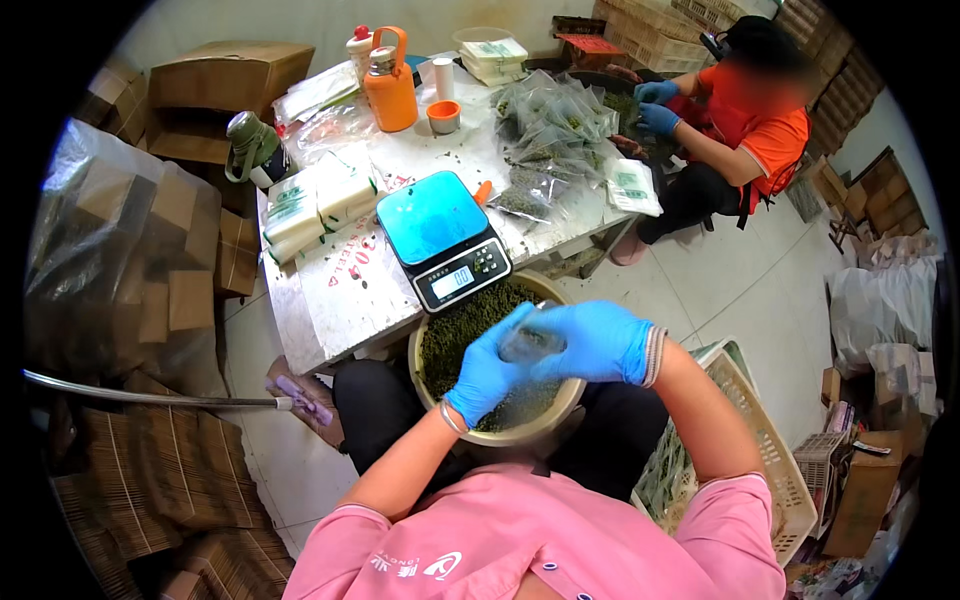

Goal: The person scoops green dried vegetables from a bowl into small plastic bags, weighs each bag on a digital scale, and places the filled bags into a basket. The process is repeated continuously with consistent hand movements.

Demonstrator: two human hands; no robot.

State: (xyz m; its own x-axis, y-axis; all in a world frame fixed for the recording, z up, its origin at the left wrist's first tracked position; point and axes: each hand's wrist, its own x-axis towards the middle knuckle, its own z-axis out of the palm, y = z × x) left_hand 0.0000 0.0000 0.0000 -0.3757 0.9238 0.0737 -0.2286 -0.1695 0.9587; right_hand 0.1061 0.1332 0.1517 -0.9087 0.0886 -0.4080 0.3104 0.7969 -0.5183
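Note:
Both my hands wear blue gloves and meet above a round cream tub (418, 352) of small dark green pieces (450, 350). My left hand (488, 368) is closed on the near left side of a clear plastic bag (530, 343). From the right, my right hand (605, 342) curls over the same bag, its fingers somewhat blurred. What is inside the bag is hard to make out. Just beyond the tub, at the table's edge, sits a digital scale (432, 218) with a bare blue top and a lit display.
Stacks of white bags (335, 190), an orange jug (390, 95) and an orange-rimmed cup (443, 116) stand on the white table (345, 315). Filled clear bags (550, 125) pile up at its right. Across sits a co-worker (745, 135) in blue gloves. A plastic crate (770, 440) is at my right.

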